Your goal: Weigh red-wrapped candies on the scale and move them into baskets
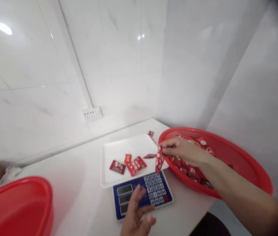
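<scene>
My right hand (181, 150) pinches a red candy packet (159, 160) that dangles over the right edge of the white scale tray (111, 178). Three red packets (134, 165) lie on the tray, and a fourth (149, 156) rests near my fingers. My left hand (135, 216) hovers with fingers apart over the blue keypad panel of the scale (142, 193), holding nothing. On the right a red mesh basket (234, 154) holds several more red packets (193, 170), beneath my right wrist.
A second red basket (16, 203) sits at the lower left on the white counter (80, 170). One loose packet (150, 133) lies behind the tray. A wall socket (92, 113) is on the tiled wall. The counter's edge runs close on the right.
</scene>
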The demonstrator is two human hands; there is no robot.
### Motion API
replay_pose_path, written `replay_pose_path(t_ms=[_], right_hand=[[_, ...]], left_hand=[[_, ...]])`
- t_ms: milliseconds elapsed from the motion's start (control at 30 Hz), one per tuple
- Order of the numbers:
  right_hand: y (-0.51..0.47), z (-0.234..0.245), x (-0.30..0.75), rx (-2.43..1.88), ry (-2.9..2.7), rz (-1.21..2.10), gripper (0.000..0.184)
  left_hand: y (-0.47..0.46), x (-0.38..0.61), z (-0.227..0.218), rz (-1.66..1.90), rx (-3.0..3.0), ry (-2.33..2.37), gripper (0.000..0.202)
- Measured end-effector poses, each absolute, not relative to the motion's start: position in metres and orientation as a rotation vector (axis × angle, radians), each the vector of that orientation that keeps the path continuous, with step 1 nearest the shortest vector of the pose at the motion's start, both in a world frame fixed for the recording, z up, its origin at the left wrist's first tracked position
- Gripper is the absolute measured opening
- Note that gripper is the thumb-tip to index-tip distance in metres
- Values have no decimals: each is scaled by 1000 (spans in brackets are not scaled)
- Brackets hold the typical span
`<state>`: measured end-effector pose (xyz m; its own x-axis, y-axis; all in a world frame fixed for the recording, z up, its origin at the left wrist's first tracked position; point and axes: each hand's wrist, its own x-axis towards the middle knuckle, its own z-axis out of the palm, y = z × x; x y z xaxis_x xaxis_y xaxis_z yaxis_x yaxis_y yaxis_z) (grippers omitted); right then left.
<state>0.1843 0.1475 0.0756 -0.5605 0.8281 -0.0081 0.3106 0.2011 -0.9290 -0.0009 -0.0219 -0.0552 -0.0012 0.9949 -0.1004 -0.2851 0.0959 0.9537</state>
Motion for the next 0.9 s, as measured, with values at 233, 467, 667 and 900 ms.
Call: replay_pose_path(t_ms=[233,467,667,900], right_hand=[[65,12,162,-925,-1541,1879,32],[45,-10,175,-1108,-1362,1745,33],[39,-3,174,-1256,-1638,1588,32],[38,-1,173,-1251,-1656,1554,29]], left_hand=[[-26,4,-25,1369,875,1213,37],[-24,-3,-15,1356,722,1256,39],[-25,2,-16,1320,739,1228,39],[-26,6,-13,1286,795,1123,42]])
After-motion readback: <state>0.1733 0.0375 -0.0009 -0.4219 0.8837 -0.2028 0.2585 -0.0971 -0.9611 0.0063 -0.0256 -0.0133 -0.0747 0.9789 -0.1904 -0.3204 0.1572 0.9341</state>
